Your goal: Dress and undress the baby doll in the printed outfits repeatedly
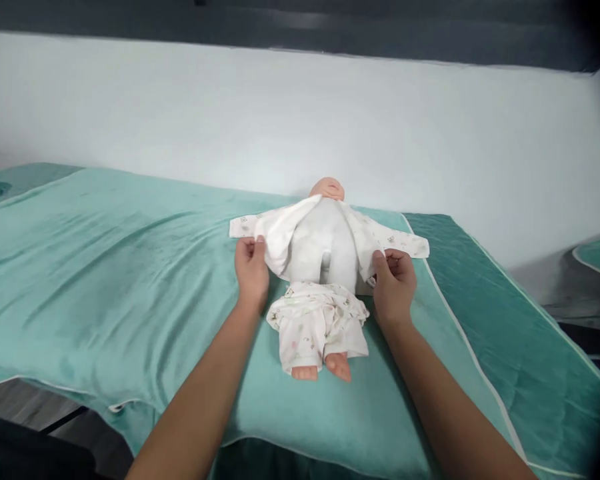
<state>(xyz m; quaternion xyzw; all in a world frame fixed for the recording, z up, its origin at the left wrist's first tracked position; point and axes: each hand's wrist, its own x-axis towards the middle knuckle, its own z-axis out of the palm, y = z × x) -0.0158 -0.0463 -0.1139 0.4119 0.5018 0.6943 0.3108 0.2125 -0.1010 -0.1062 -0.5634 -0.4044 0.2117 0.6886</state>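
Observation:
A baby doll with a white cloth body lies on its back, head toward the wall. Its printed white top hangs open at the front, and both sleeves spread out sideways. My left hand pinches the edge of the top on the left side. On the right side, my right hand has its thumb and fingers closed on the opposite edge. The doll's printed trousers are bunched around its lower legs, with the feet showing below the hems.
A light green blanket with some wrinkles covers the bed under the doll. Darker green quilted bedding shows at the right. Behind the bed rises a white wall. A dark object stands at the lower left.

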